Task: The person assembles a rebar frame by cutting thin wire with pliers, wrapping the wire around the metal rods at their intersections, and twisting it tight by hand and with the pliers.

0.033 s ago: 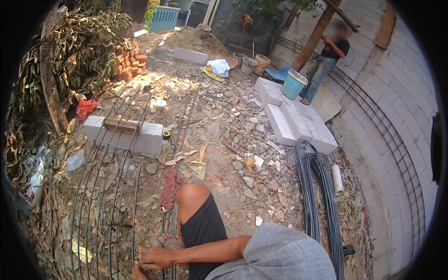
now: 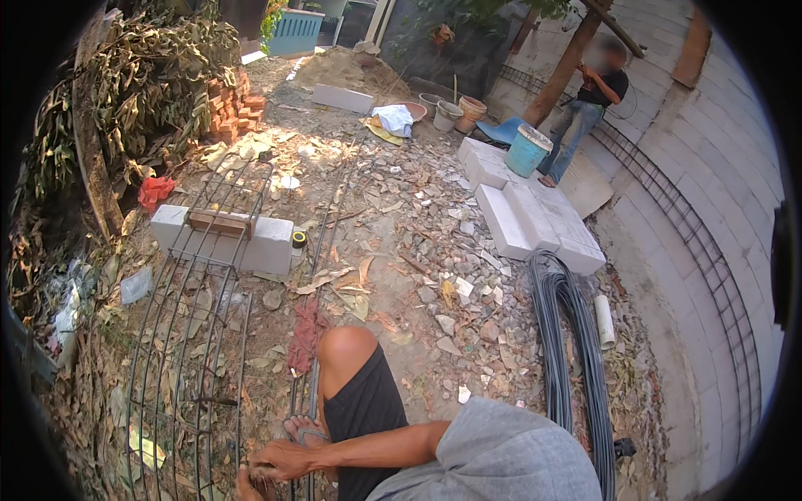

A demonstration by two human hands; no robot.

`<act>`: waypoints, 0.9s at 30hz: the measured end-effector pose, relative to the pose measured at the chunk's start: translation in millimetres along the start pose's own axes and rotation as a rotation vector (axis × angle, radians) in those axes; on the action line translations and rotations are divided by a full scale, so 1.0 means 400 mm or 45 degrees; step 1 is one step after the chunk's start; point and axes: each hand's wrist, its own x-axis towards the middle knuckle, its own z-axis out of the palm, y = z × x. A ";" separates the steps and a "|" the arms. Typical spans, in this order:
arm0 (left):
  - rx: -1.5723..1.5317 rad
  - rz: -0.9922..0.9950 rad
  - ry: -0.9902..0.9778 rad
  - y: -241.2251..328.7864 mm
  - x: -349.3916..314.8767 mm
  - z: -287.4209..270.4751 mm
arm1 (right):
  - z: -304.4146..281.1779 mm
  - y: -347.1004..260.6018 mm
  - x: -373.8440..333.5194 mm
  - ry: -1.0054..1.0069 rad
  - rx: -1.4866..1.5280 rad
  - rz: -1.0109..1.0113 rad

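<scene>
At the lower edge, my right hand point(image 2: 282, 460) is closed, fingers bent and pressed together over something too small to make out. My left hand point(image 2: 246, 484) meets it there, mostly cut off by the picture's edge, so its grip is hidden. Both are beside the right-hand bar of a long rebar cage point(image 2: 200, 359). The cage's far part lies across a white block point(image 2: 271, 246), with a wooden piece point(image 2: 219, 224) set among the bars there. Loose steel bars point(image 2: 312, 392) run along the ground by my sandalled foot point(image 2: 302, 430).
A yellow-black tape measure point(image 2: 298, 240) sits by the block, and a red cloth point(image 2: 307, 334) lies near my knee. To the right are bundled black rods point(image 2: 576, 359), a white pipe point(image 2: 604, 321), stacked white blocks point(image 2: 543, 217) and a blue bucket point(image 2: 526, 152). Another person point(image 2: 589, 108) stands by the wall.
</scene>
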 end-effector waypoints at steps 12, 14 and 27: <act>-0.343 0.142 -0.463 -0.110 0.174 -0.065 | 0.002 0.003 0.013 0.000 0.609 0.165; -0.366 0.191 -0.438 -0.064 0.117 -0.083 | 0.016 -0.016 0.030 -0.094 0.609 0.274; -0.391 0.472 -0.104 -0.073 0.108 -0.070 | -0.009 -0.041 0.038 -0.092 0.291 0.645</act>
